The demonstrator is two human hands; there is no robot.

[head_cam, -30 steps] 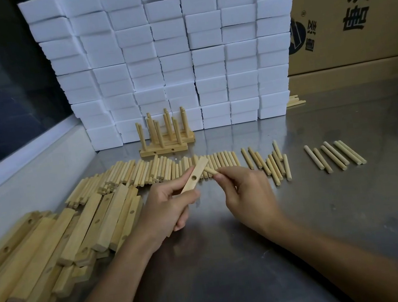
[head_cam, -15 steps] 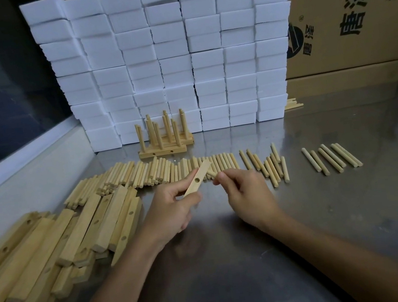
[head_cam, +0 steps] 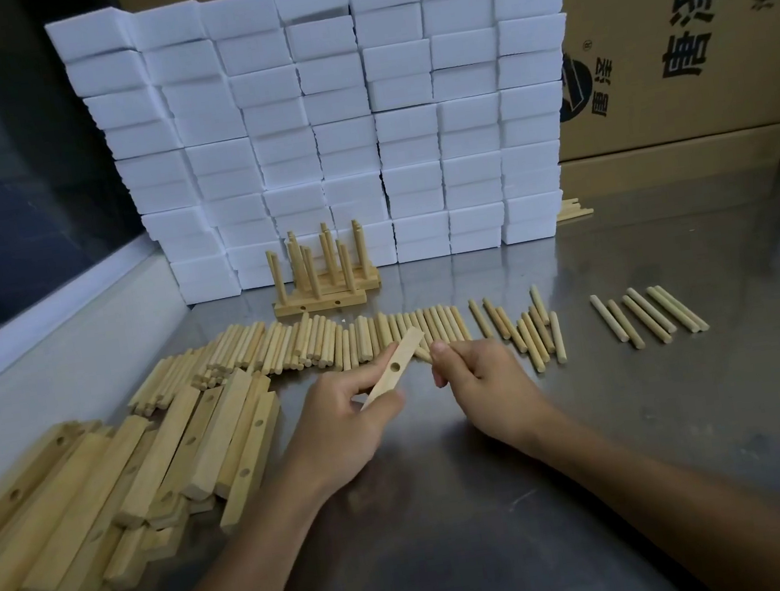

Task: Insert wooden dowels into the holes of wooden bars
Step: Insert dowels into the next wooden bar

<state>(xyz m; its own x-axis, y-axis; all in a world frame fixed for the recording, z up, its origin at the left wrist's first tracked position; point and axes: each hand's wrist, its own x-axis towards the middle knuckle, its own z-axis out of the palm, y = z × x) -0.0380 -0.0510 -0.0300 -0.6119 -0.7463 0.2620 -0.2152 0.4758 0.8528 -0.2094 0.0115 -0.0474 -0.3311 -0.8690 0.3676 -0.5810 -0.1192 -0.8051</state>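
Behind right hand (head_cam: 483, 382) fingers (head_cam: 441, 350), dowel (head_cam: 420, 354) mostly hidden beside bar (head_cam: 395, 367).

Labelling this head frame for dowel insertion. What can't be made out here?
Head view only:
- Dowel in the right hand: the curled fingers hide nearly all of it, so whether one is held is unclear.
- Near end of the held bar: covered by the left hand.
- Bar pile: cut off by the left frame edge; lower bars buried.
- Finished racks: dowel count unclear, since they overlap.
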